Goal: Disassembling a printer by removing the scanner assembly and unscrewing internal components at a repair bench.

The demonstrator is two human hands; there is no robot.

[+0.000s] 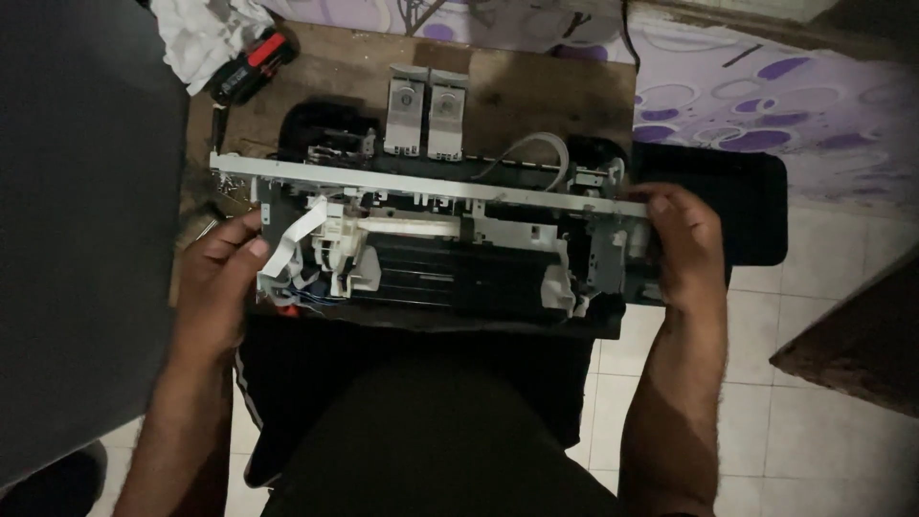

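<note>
- Because its cover is off and it sits at the near edge of the wooden surface (536, 91), the stripped printer (450, 258) lies within easy reach, its inner frame open to view from above.
- A long metal rail (421, 184) runs across the printer's top, probably holding the frame stiff.
- The left hand (218, 287) grips the printer's left end, fingers curled beside a white ribbon cable (292, 239).
- The right hand (684, 244) clasps the right end at the rail's tip, so both hands steady the printer.
- Two grey cartridges (426, 113) stand upright behind it, apart from the hands.
- A black and red tool (251, 65) rests on a white cloth (196, 33) at the far left corner.
</note>
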